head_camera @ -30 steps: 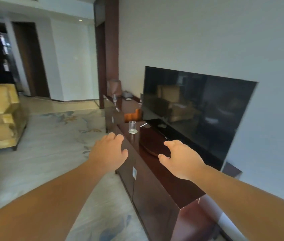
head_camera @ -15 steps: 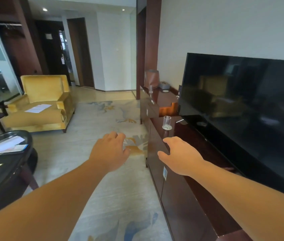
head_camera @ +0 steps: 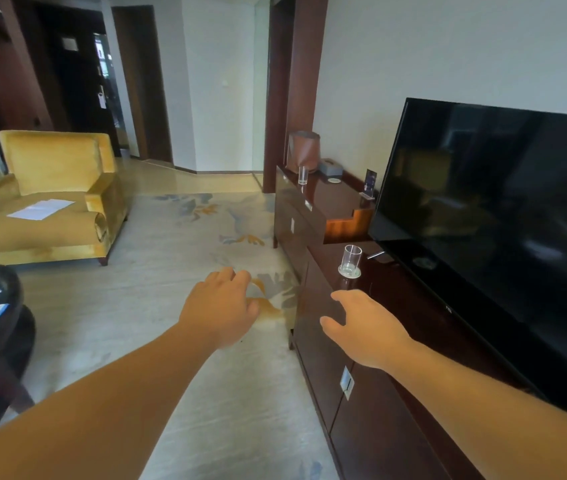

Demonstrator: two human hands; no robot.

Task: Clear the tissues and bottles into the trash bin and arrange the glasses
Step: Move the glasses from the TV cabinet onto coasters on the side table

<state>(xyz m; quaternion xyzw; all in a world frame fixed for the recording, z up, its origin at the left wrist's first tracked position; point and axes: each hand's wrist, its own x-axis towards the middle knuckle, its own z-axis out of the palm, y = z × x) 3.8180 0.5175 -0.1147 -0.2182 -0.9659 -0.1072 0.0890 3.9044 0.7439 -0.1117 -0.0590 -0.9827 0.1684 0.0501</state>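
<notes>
Two hands are hovering with fingers relaxed and loosely spread, grasping nothing: the left hand (head_camera: 221, 306) over the carpet (head_camera: 157, 278), the right hand (head_camera: 365, 327) over the front edge of the dark cabinet (head_camera: 396, 299). A near glass (head_camera: 350, 259) is standing upright on a coaster (head_camera: 349, 272) just beyond the right hand, beside the television (head_camera: 500, 202). A far glass (head_camera: 303, 174) is standing well apart, farther along the cabinet, beside a brown tapered container (head_camera: 303, 151).

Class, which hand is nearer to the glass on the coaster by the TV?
Right. The right hand hovers at the cabinet front edge, just short of the glass. The left hand is out over the carpet, farther to the glass's left.
</notes>
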